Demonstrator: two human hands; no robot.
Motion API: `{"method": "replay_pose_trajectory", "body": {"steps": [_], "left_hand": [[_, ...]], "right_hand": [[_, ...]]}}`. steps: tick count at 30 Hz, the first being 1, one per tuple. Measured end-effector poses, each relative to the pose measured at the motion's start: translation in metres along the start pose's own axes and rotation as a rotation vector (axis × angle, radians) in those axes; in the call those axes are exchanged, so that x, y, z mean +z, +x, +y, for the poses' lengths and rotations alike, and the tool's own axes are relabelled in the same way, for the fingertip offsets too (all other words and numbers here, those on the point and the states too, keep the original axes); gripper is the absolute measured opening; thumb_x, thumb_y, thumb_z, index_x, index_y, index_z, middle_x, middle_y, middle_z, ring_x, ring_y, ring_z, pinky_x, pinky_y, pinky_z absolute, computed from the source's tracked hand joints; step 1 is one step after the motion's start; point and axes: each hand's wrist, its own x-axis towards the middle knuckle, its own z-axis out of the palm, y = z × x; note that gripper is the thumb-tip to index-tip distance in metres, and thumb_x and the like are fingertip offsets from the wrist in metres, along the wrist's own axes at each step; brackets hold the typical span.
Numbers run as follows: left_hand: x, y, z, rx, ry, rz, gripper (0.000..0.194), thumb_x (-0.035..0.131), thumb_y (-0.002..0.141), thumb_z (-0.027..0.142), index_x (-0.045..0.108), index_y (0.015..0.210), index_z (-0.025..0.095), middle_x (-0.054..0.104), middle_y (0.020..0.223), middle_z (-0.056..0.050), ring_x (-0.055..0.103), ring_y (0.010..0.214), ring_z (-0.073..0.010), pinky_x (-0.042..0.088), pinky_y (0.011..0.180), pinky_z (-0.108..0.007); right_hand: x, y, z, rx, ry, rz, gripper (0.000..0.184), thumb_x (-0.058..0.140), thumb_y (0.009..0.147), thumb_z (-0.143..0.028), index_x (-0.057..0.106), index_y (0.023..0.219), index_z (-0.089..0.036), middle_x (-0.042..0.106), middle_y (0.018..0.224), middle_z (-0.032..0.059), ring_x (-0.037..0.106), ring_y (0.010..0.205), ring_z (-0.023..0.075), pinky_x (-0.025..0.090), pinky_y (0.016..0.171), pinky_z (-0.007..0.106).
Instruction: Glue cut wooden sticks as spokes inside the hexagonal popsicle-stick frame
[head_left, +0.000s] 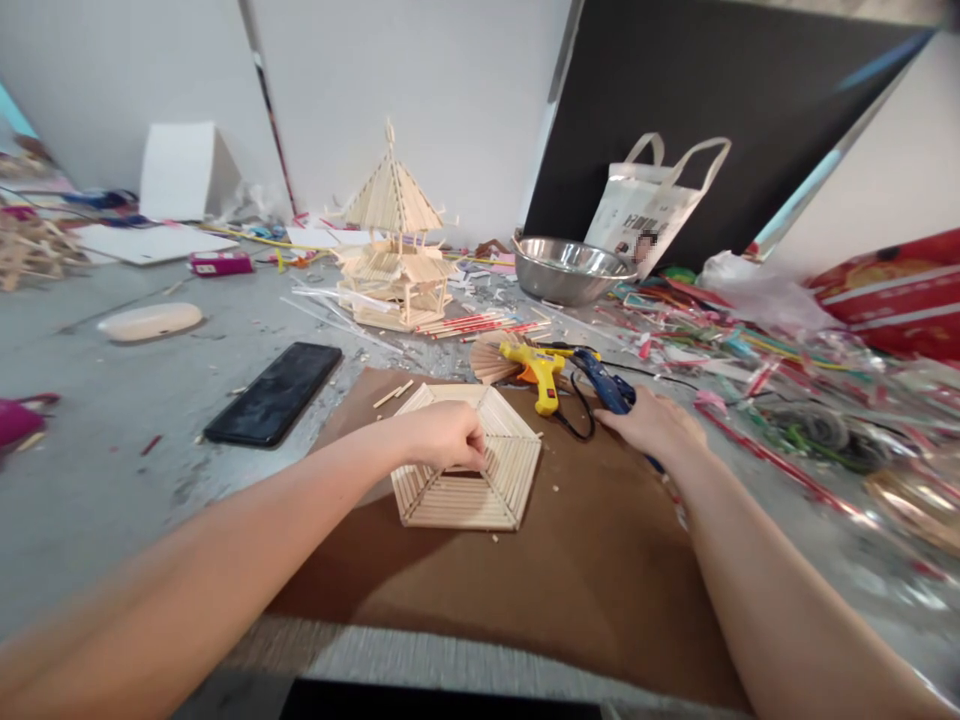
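Note:
A hexagonal roof piece (480, 470) made of thin wooden sticks lies on a brown cardboard sheet (525, 570). My left hand (442, 435) rests on its middle with the fingers curled and pinched on the sticks. My right hand (652, 420) reaches to the right of it, closed around the handles of blue-handled pliers or cutters (604, 385). A yellow hot glue gun (540, 372) lies just behind, between the two hands, with its black cord looping beside it. A small fan of sticks (491, 358) sits behind the glue gun.
A finished stick pagoda (394, 245) stands at the back centre, loose sticks (480, 325) beside it. A black phone (276, 392) lies left of the cardboard. A steel bowl (570, 268), a white tote bag (652, 205) and a heap of coloured wrappers (787, 380) fill the right.

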Motion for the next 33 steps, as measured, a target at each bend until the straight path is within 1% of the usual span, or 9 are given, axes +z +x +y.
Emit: {"method": "replay_pose_trajectory", "body": {"steps": [5,10,18,27,33], "left_hand": [[0.0025,-0.001,-0.002,-0.005,0.054,0.021,0.021,0.054,0.062,0.033,0.065,0.069,0.016,0.064,0.065,-0.002,0.051,0.057,-0.0108,0.032,0.052,-0.021],[0.0037,-0.002,-0.0008,0.011,0.043,0.02,0.02,0.055,0.063,0.031,0.065,0.071,0.016,0.065,0.066,-0.002,0.053,0.057,-0.0101,0.033,0.052,-0.02],[-0.0005,-0.0044,-0.0003,-0.004,0.018,-0.045,0.021,0.056,0.063,0.03,0.066,0.075,0.017,0.066,0.072,-0.002,0.055,0.061,-0.0103,0.035,0.054,-0.019],[-0.0041,-0.0083,-0.0049,0.043,-0.073,-0.119,0.023,0.053,0.064,0.022,0.065,0.083,0.017,0.066,0.084,-0.002,0.057,0.072,-0.011,0.038,0.063,-0.018],[-0.0036,-0.0077,-0.0067,0.06,-0.092,-0.121,0.023,0.053,0.064,0.021,0.064,0.084,0.017,0.066,0.085,-0.002,0.057,0.074,-0.011,0.039,0.065,-0.018]], "right_hand": [[-0.0006,0.0001,-0.0008,0.013,0.0,-0.004,0.071,0.042,0.057,-0.066,0.049,0.107,-0.017,0.057,0.097,0.0149,0.054,0.089,0.0318,0.041,0.068,0.04],[0.0001,0.0,-0.0009,0.014,0.001,0.004,0.072,0.043,0.056,-0.067,0.049,0.107,-0.017,0.057,0.096,0.0146,0.054,0.088,0.0317,0.041,0.068,0.04],[-0.0004,-0.0003,-0.0015,0.008,0.002,-0.001,0.072,0.042,0.056,-0.067,0.048,0.107,-0.017,0.057,0.096,0.0148,0.054,0.088,0.0304,0.041,0.067,0.039],[-0.0012,-0.0004,-0.0012,-0.003,0.013,-0.006,0.072,0.042,0.056,-0.068,0.049,0.107,-0.017,0.057,0.095,0.0148,0.054,0.088,0.0312,0.041,0.068,0.041],[-0.0007,0.0,-0.0011,0.0,0.007,-0.006,0.072,0.042,0.056,-0.067,0.049,0.107,-0.016,0.057,0.096,0.0155,0.053,0.088,0.0314,0.041,0.068,0.04]]}}
